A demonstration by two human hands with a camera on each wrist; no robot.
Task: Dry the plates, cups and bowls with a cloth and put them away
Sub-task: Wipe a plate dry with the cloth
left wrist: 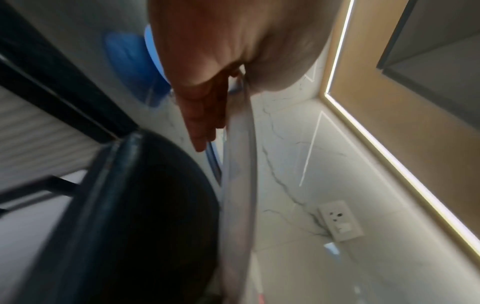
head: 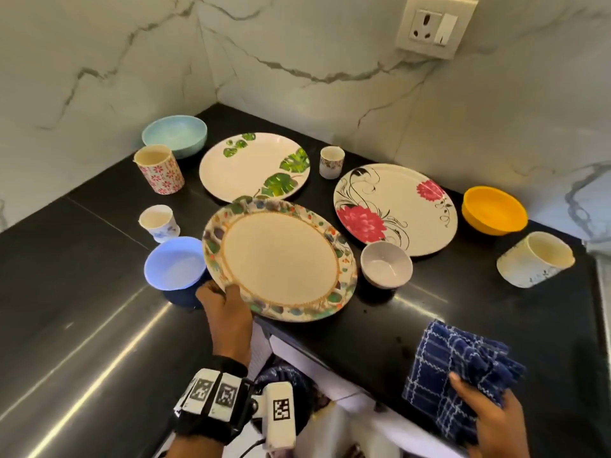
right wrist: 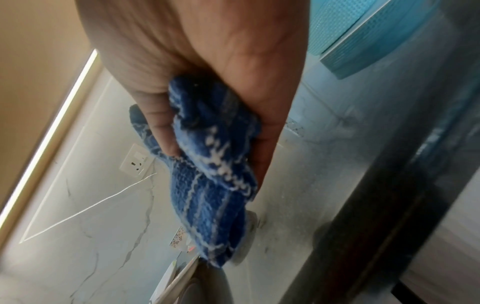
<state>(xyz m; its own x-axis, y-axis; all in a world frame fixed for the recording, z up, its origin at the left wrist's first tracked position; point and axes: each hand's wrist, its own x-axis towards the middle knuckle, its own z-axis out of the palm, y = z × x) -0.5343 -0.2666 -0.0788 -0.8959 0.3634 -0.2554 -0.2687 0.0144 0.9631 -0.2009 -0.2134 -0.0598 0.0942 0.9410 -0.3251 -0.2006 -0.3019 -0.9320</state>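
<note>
My left hand (head: 228, 305) grips the near rim of a plate with a multicoloured floral border (head: 281, 259), tilted up off the black counter (head: 82, 292). In the left wrist view the thumb lies over the plate's edge (left wrist: 239, 164) and the fingers (left wrist: 205, 115) lie under it. My right hand (head: 486, 414) holds a bunched blue checked cloth (head: 463, 371) at the near right; the cloth (right wrist: 213, 164) fills the right hand (right wrist: 207, 61). A leaf plate (head: 254, 166) and a red-flower plate (head: 396, 209) lie flat behind.
Around the plates stand a light-blue bowl (head: 175, 135), a purple-blue bowl (head: 175, 262), a small white bowl (head: 386, 264), a yellow bowl (head: 494, 209), a flowered mug (head: 158, 168), two small cups (head: 159, 223) (head: 331, 161) and a white mug (head: 535, 259). Marble walls close the corner; a socket (head: 433, 26) sits high.
</note>
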